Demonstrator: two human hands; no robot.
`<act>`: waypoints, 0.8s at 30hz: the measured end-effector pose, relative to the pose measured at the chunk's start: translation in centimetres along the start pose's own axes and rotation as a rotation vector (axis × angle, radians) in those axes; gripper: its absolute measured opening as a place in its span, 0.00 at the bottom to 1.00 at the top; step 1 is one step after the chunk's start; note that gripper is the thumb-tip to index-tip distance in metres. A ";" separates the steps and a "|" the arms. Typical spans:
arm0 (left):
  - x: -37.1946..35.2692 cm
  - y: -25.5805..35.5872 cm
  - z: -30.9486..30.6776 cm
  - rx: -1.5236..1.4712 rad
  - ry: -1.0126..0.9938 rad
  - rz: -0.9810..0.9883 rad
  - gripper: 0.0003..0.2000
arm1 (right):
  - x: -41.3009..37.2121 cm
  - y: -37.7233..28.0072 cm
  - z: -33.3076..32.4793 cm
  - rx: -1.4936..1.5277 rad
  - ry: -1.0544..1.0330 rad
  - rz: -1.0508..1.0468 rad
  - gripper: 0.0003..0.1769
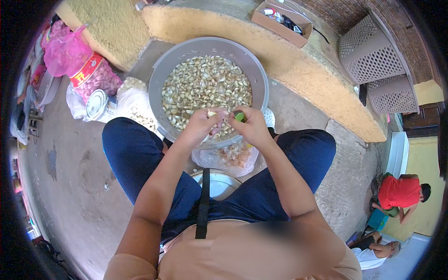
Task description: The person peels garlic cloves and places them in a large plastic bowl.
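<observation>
Here, both hands meet over the near rim of the grey basin (161, 77), which is full of peeled cloves in water. The left hand (199, 127) is closed on a pale garlic clove (212, 114), pinched at the fingertips, with its exposed end toward the right hand. The clove is too small to tell its long axis for certain. The right hand (255, 128) is curled tight around a green tool (240, 116), just beside the clove. A plastic bag (232, 158) of peels sits below, between the knees, on the floor (79, 186).

Pink bag (67, 52), tin can (97, 104), cardboard box (276, 23)
</observation>
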State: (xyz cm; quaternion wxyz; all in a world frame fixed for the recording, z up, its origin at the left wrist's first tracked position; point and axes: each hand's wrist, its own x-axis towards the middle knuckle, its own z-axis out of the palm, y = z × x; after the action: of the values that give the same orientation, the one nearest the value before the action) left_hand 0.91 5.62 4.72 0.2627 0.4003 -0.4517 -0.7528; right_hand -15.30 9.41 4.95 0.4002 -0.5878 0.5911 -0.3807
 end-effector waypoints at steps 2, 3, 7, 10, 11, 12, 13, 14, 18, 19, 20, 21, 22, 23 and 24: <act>0.0 0.0 0.0 -0.003 0.008 -0.001 0.11 | 0.0 -0.1 0.2 0.018 0.013 0.011 0.14; 0.0 0.0 0.0 -0.005 0.012 -0.001 0.11 | 0.0 -0.1 0.4 0.015 0.020 0.012 0.14; 0.1 0.3 0.1 0.014 0.019 -0.008 0.09 | 0.0 -0.3 0.6 -0.015 0.066 -0.027 0.13; 0.4 0.2 -0.1 0.032 0.019 -0.017 0.09 | 0.0 0.0 0.8 0.015 0.107 -0.070 0.13; 0.5 0.0 -0.2 0.033 0.018 -0.018 0.09 | 0.1 0.0 0.8 0.025 0.107 -0.066 0.13; 0.5 -0.1 -0.2 0.033 0.017 -0.018 0.09 | 0.1 0.0 0.8 0.035 0.106 -0.063 0.13; 0.5 -0.1 -0.2 0.032 0.015 -0.022 0.09 | 0.1 0.1 0.8 0.044 0.106 -0.059 0.12; 0.5 0.0 -0.2 0.030 0.013 -0.026 0.09 | 0.1 0.1 0.8 0.062 0.112 -0.032 0.12; 0.4 0.3 -0.1 0.008 0.020 -0.027 0.09 | 0.3 1.1 1.1 0.086 0.183 0.009 0.11; 0.3 0.1 -0.3 0.002 -0.014 -0.023 0.09 | 0.5 1.4 1.0 0.080 0.212 0.002 0.10; 0.3 -0.1 -0.7 -0.004 -0.047 -0.019 0.09 | 0.6 1.6 0.6 0.170 0.151 0.061 0.10; 0.2 -0.1 -0.8 -0.010 -0.082 -0.015 0.09 | 0.7 1.5 0.0 0.261 0.090 0.119 0.10; 0.2 0.1 -0.7 -0.035 -0.057 -0.031 0.09 | 0.7 1.3 -0.3 0.352 0.031 0.177 0.10; 0.1 0.4 -0.5 -0.059 -0.029 -0.044 0.08 | 0.5 0.8 -0.2 0.350 0.024 0.184 0.09; 0.1 0.6 -0.5 -0.085 0.004 -0.056 0.08 | 0.1 0.0 0.1 0.349 0.011 0.189 0.08</act>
State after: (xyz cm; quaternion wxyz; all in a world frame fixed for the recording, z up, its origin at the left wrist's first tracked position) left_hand 1.31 5.10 5.06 0.2593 0.4024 -0.4075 -0.7777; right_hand -15.20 9.29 4.86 0.5266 -0.4493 0.5711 -0.4412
